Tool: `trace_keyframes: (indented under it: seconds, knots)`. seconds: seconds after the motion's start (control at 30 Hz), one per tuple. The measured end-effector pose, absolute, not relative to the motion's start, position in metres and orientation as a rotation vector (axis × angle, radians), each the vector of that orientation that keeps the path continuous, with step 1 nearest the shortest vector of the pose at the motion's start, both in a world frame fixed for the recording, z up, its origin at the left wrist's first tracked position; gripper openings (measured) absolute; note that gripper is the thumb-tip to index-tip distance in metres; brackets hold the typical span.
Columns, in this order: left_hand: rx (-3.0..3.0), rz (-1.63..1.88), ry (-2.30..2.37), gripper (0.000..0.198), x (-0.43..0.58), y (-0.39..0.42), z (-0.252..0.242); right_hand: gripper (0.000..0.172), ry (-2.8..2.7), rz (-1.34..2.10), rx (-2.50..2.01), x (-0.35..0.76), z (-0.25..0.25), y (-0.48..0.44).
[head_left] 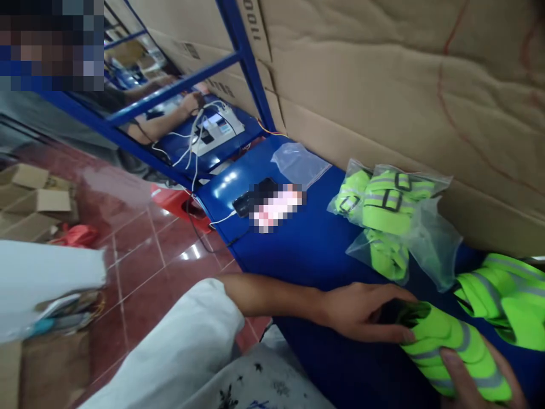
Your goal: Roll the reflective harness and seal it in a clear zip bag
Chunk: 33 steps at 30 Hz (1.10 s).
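A folded neon-yellow reflective strap (462,346) with grey stripes lies between my two hands at the lower right. My left hand (366,312) grips its near-left end, where a dark part shows between thumb and fingers. On the strap's right end my right hand (468,380) is closed, its thumb over the layers; the frame edge cuts off part of this hand. More loose neon strap (502,295) lies on the blue table just beyond. Farther back are clear bags (383,204) holding rolled neon straps with black buckles.
On the blue table (289,250) lie a dark phone (251,199), a pixelated bright object and an empty clear bag (302,165). Large cardboard (361,85) stands along the back. Past the blue frame, another person's arm (166,119) reaches near a power strip (221,133). A red stool (179,204) stands on the floor.
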<state>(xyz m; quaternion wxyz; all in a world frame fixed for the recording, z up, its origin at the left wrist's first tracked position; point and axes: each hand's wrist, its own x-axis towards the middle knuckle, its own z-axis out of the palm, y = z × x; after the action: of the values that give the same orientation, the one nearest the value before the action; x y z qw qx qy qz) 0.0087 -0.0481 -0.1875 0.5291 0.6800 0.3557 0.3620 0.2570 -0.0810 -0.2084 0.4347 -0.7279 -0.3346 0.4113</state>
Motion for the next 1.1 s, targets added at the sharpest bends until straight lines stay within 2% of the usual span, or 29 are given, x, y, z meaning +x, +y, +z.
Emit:
trace_keyframes:
  seconds: [0.07,0.2,0.37,0.43,0.53,0.6,0.67,0.73,0.83,0.9,0.93,1.0,1.1]
  knots:
    - [1.638,0.895,0.905,0.058,0.009,-0.049,-0.183,0.083,-0.893,1.033,-1.798,0.256,-0.21,-0.081]
    - [1.787,0.883,0.929,0.05,0.009,-0.055,-0.18,0.083,-0.966,0.999,-1.858,0.257,-0.209,-0.084]
    - [2.256,1.004,1.044,0.03,0.002,-0.041,-0.175,0.079,-0.966,1.054,-1.722,0.247,-0.202,-0.079]
    - [2.555,1.014,1.143,0.032,0.003,-0.026,-0.166,0.077,-0.851,1.094,-1.63,0.239,-0.199,-0.074]
    - [2.87,0.872,1.351,0.053,0.009,0.002,-0.147,0.077,-0.682,1.124,-1.523,0.229,-0.193,-0.069]
    - [2.942,0.729,1.496,0.057,0.009,0.016,-0.136,0.076,-0.619,1.116,-1.46,0.226,-0.188,-0.067]
    - [3.004,0.612,1.507,0.047,0.004,0.02,-0.128,0.072,-0.588,1.105,-1.389,0.226,-0.182,-0.066]
    - [2.968,0.647,1.591,0.041,-0.008,0.008,-0.123,0.067,-0.583,1.09,-1.304,0.23,-0.174,-0.065]
    - [2.904,0.709,1.768,0.033,-0.036,-0.036,-0.124,0.063,-0.589,1.039,-1.203,0.236,-0.159,-0.065]
    - [2.96,0.548,1.699,0.028,-0.054,-0.074,-0.127,0.062,-0.608,1.024,-1.179,0.239,-0.152,-0.065]
    - [2.966,0.446,1.669,0.033,-0.06,-0.092,-0.128,0.062,-0.624,1.036,-1.177,0.24,-0.15,-0.065]
    - [2.908,0.339,1.646,0.059,-0.064,-0.119,-0.132,0.063,-0.663,1.088,-1.193,0.24,-0.151,-0.065]
    - [2.732,0.348,1.664,0.095,-0.052,-0.134,-0.141,0.063,-0.687,1.152,-1.261,0.24,-0.158,-0.066]
